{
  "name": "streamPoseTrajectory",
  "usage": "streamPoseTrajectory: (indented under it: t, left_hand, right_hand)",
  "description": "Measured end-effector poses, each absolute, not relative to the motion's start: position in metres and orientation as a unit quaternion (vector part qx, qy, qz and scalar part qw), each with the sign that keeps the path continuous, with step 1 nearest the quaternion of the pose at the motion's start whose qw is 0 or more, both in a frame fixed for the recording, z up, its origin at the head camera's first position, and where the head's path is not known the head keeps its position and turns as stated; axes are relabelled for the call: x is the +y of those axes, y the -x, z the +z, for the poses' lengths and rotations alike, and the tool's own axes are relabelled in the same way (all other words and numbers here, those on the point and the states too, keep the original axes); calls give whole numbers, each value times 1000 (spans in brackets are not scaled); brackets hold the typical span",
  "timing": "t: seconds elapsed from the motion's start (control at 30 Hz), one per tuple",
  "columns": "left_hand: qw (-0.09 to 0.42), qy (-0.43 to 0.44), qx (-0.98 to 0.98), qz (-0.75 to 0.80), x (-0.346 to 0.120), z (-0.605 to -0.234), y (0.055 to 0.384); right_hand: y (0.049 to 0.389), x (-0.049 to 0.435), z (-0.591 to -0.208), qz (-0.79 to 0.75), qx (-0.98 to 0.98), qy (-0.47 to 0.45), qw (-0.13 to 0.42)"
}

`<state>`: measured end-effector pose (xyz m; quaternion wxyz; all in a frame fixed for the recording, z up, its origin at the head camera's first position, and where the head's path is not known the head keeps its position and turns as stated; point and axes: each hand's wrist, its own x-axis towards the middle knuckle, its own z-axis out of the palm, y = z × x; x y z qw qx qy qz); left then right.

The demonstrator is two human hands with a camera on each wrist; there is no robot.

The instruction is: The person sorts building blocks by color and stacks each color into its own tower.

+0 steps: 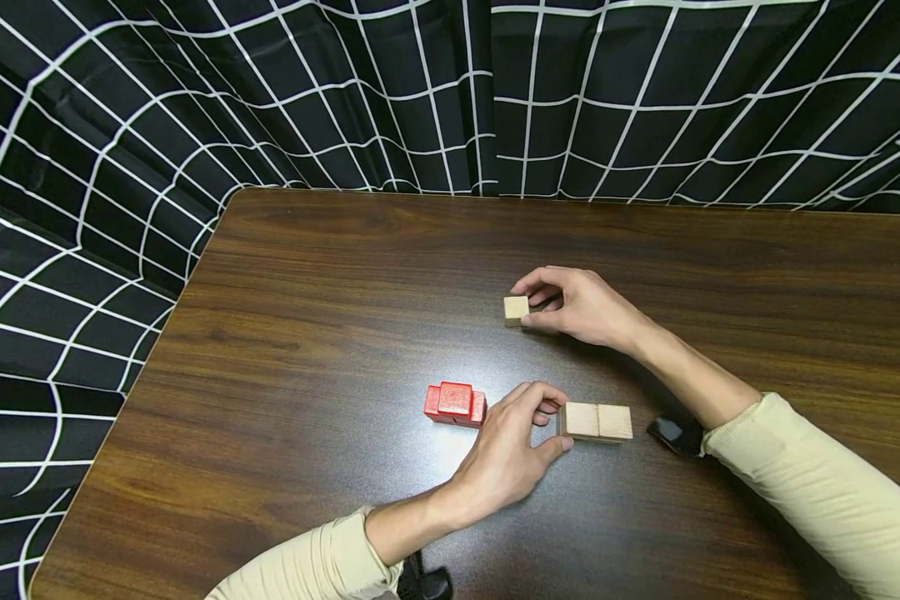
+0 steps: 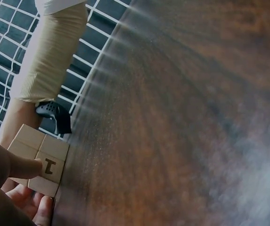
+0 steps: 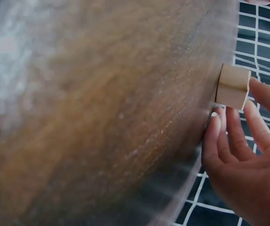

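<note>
My left hand (image 1: 506, 446) holds the left end of a row of pale wooden blocks (image 1: 597, 421), thumb on the near side and forefinger at the far side. In the left wrist view, the thumb presses a block face (image 2: 52, 165) marked with a dark letter like an I. Farther back on the table, my right hand (image 1: 581, 304) pinches a small pale wooden cube (image 1: 517, 308) between thumb and forefinger. In the right wrist view, the same cube (image 3: 233, 87) shows by the fingertips, the other fingers curving below it. Red blocks (image 1: 456, 402) stand together just left of my left hand.
The brown wooden table (image 1: 307, 292) ends at a black curtain (image 1: 390, 92) with a white grid, behind and to the left. A black wrist device (image 1: 675, 435) hangs under the right forearm; another (image 1: 425, 582) is below the left sleeve.
</note>
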<state>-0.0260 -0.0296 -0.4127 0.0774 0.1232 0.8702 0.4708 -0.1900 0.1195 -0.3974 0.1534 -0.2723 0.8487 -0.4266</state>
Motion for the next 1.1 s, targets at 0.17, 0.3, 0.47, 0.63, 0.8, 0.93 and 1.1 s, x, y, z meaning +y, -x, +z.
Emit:
streamPoseTrajectory:
  t: [0.17, 0.3, 0.47, 0.63, 0.8, 0.93, 1.1]
  left_hand:
    - [80, -119, 870, 472, -32, -412, 26]
    - [80, -112, 873, 469, -36, -411, 26]
    - [89, -116, 869, 472, -34, -412, 24]
    - [89, -116, 869, 472, -32, -413, 25]
    - [91, -118, 867, 476, -30, -412, 26]
    - [93, -117, 865, 479, -29, -412, 26]
    - [95, -114, 865, 480, -29, -412, 26]
  right_hand:
    - [191, 115, -397, -413, 855, 270, 161]
    - [194, 110, -397, -411, 855, 275, 160]
    - [191, 117, -396, -405, 859, 267, 164]
    - [186, 128, -391, -414, 855, 262, 171]
    - [177, 140, -384, -438, 847, 244, 178]
    - [170, 147, -379, -450, 844, 233, 175]
    - [163, 155, -372, -457, 840, 240, 165]
